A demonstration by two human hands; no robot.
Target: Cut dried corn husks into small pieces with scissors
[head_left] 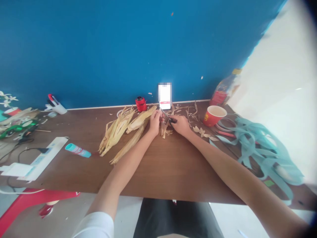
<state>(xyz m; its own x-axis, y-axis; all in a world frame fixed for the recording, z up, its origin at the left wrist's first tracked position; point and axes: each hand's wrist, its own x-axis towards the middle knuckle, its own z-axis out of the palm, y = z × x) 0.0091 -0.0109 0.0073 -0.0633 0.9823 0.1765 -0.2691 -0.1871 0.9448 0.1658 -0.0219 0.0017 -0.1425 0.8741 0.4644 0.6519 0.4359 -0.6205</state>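
At the frame's centre, the right hand's fingers are clamped on 1 pair of dark-handled scissors; the left hand is just beside, what its fingers grip too small to tell. 3 dried husk bundles lie left of centre. 1 lit phone and 1 paper cup stand on the brown tabletop, below a blue wall.

A power strip is noted near a blue tube; a plastic bottle is observed behind a red paper cup.
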